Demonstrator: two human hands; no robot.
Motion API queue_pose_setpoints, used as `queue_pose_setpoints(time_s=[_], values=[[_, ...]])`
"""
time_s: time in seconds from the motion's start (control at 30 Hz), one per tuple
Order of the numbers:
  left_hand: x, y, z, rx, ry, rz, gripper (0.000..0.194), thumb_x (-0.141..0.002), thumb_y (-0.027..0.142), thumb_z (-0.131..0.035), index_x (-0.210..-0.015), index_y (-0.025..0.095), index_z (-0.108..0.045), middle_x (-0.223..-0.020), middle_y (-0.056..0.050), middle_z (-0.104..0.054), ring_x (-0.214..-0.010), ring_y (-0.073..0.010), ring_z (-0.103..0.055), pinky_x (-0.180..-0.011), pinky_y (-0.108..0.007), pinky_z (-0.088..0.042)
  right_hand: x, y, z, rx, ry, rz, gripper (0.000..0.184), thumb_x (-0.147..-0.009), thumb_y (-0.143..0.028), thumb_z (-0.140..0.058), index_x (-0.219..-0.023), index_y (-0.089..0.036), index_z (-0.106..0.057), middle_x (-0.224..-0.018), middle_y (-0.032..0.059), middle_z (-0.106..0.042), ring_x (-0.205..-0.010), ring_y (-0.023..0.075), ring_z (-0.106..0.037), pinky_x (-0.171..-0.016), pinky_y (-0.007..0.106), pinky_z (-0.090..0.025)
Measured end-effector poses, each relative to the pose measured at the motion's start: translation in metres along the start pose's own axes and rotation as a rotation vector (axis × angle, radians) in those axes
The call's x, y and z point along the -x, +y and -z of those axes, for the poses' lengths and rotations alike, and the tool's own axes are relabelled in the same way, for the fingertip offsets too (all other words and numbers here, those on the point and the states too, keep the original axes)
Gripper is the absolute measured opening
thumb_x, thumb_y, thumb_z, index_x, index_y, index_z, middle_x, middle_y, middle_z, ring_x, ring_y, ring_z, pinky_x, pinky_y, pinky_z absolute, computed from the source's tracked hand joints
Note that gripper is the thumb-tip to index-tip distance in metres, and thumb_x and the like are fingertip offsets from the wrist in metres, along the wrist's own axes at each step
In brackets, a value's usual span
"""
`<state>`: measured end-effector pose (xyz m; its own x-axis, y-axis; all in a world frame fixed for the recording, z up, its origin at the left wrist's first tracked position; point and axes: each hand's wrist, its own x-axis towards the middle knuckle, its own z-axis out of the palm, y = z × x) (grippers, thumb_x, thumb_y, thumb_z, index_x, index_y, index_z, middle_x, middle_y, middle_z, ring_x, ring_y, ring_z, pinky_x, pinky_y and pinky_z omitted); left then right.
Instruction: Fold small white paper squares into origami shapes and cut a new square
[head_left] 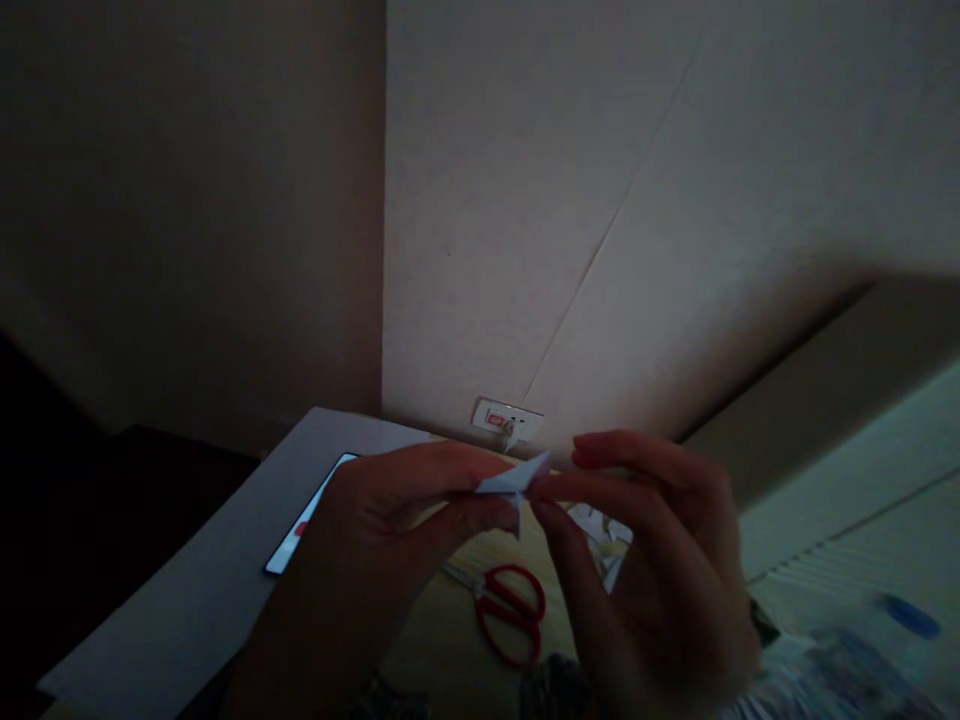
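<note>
A small folded piece of white paper (517, 474) is held up in the air between my two hands. My left hand (405, 520) pinches its left side between thumb and fingers. On the right, the thumb and index finger of my right hand (645, 540) close on the paper's other end, while another finger stands apart above. The paper has a pointed flap on top and a smaller flap hanging down. Below the hands, scissors with red handles (511, 612) lie on the wooden table (442, 640). Their blades are partly covered by my left hand.
A large white sheet (202, 560) covers the table's left side, with a lit phone (304, 520) on it, partly behind my left hand. Paper scraps (600, 530) lie behind my right hand. A wall socket (508, 418) with a plug is at the back. Clear plastic (840, 670) is at lower right.
</note>
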<state>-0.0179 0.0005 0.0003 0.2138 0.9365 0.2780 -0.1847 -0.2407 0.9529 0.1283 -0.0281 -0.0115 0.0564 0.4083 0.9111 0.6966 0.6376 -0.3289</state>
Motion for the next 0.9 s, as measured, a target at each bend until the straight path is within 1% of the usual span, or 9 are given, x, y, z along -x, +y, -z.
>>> queue_pose_setpoints(time_s=[0.13, 0.27, 0.3, 0.37, 0.47, 0.57, 0.63, 0.73, 0.9], values=[[-0.0003, -0.0013, -0.0027, 0.009, 0.007, 0.009, 0.027, -0.072, 0.011, -0.074, -0.071, 0.036, -0.080, -0.073, 0.012, -0.078, -0.073, -0.0109, -0.073, -0.071, -0.013, -0.057, -0.0016, -0.0014, 0.0036, 0.062, -0.060, -0.011, 0.016, -0.085, -0.006, -0.066, -0.090, -0.021, -0.068, -0.105, 0.0008, -0.062, -0.096, 0.0138, -0.062, -0.082, 0.027, -0.053], [0.0021, 0.0001, -0.0047, -0.057, 0.108, 0.051, 0.022, -0.068, 0.012, -0.075, -0.067, 0.033, -0.079, -0.068, 0.010, -0.077, -0.068, -0.0113, -0.073, -0.065, -0.013, -0.057, -0.0041, -0.0005, 0.0079, 0.114, -0.138, 0.000, 0.012, -0.087, -0.011, -0.065, -0.091, -0.022, -0.067, -0.106, 0.0007, -0.060, -0.097, 0.0132, -0.061, -0.083, 0.024, -0.053], [0.0026, 0.0001, -0.0046, -0.096, 0.131, 0.040, 0.019, -0.068, 0.014, -0.076, -0.068, 0.032, -0.078, -0.069, 0.009, -0.078, -0.067, -0.0117, -0.073, -0.064, -0.013, -0.057, -0.0045, -0.0001, 0.0086, 0.116, -0.156, -0.003, 0.012, -0.087, -0.012, -0.065, -0.092, -0.022, -0.067, -0.106, 0.0006, -0.060, -0.098, 0.0127, -0.061, -0.084, 0.023, -0.053], [0.0026, -0.0006, -0.0036, -0.166, 0.141, -0.008, 0.014, -0.068, 0.017, -0.077, -0.068, 0.031, -0.078, -0.070, 0.008, -0.078, -0.066, -0.0130, -0.073, -0.065, -0.016, -0.058, -0.0050, 0.0003, 0.0092, 0.109, -0.166, -0.009, 0.010, -0.087, -0.012, -0.065, -0.091, -0.021, -0.066, -0.106, 0.0003, -0.060, -0.099, 0.0112, -0.060, -0.085, 0.020, -0.052], [0.0009, -0.0020, -0.0010, -0.198, 0.094, -0.082, 0.014, -0.072, 0.019, -0.075, -0.069, 0.032, -0.078, -0.067, 0.008, -0.077, -0.063, -0.0137, -0.073, -0.065, -0.018, -0.059, -0.0056, 0.0004, 0.0090, 0.101, -0.163, -0.020, 0.009, -0.087, -0.012, -0.064, -0.087, -0.021, -0.066, -0.104, -0.0001, -0.060, -0.097, 0.0091, -0.060, -0.085, 0.016, -0.051], [0.0002, -0.0028, -0.0001, -0.225, 0.041, -0.119, 0.019, -0.075, 0.017, -0.073, -0.070, 0.035, -0.079, -0.064, 0.010, -0.076, -0.063, -0.0121, -0.073, -0.065, -0.015, -0.059, -0.0058, 0.0005, 0.0092, 0.105, -0.165, -0.030, 0.008, -0.086, -0.012, -0.064, -0.085, -0.020, -0.066, -0.102, -0.0001, -0.060, -0.096, 0.0087, -0.060, -0.086, 0.015, -0.050], [0.0014, -0.0031, -0.0008, -0.237, 0.066, -0.121, 0.022, -0.074, 0.015, -0.074, -0.070, 0.036, -0.079, -0.064, 0.011, -0.076, -0.063, -0.0106, -0.073, -0.066, -0.013, -0.058, -0.0055, 0.0005, 0.0097, 0.099, -0.170, -0.041, 0.008, -0.086, -0.012, -0.065, -0.085, -0.020, -0.066, -0.103, -0.0003, -0.061, -0.097, 0.0086, -0.060, -0.088, 0.015, -0.049], [0.0036, -0.0037, -0.0013, -0.226, 0.112, -0.107, 0.023, -0.072, 0.015, -0.075, -0.069, 0.038, -0.078, -0.070, 0.014, -0.078, -0.064, -0.0088, -0.073, -0.064, -0.010, -0.056, -0.0047, 0.0002, 0.0101, 0.090, -0.177, -0.062, 0.009, -0.086, -0.012, -0.064, -0.085, -0.021, -0.067, -0.103, -0.0008, -0.061, -0.097, 0.0083, -0.061, -0.088, 0.015, -0.049], [0.0030, -0.0036, 0.0010, -0.240, 0.035, -0.131, 0.027, -0.072, 0.011, -0.075, -0.071, 0.038, -0.078, -0.071, 0.016, -0.078, -0.064, -0.0075, -0.074, -0.063, -0.008, -0.056, -0.0040, -0.0017, 0.0090, 0.108, -0.180, -0.080, 0.009, -0.086, -0.014, -0.064, -0.085, -0.023, -0.066, -0.101, -0.0016, -0.062, -0.094, 0.0093, -0.062, -0.083, 0.018, -0.051]])
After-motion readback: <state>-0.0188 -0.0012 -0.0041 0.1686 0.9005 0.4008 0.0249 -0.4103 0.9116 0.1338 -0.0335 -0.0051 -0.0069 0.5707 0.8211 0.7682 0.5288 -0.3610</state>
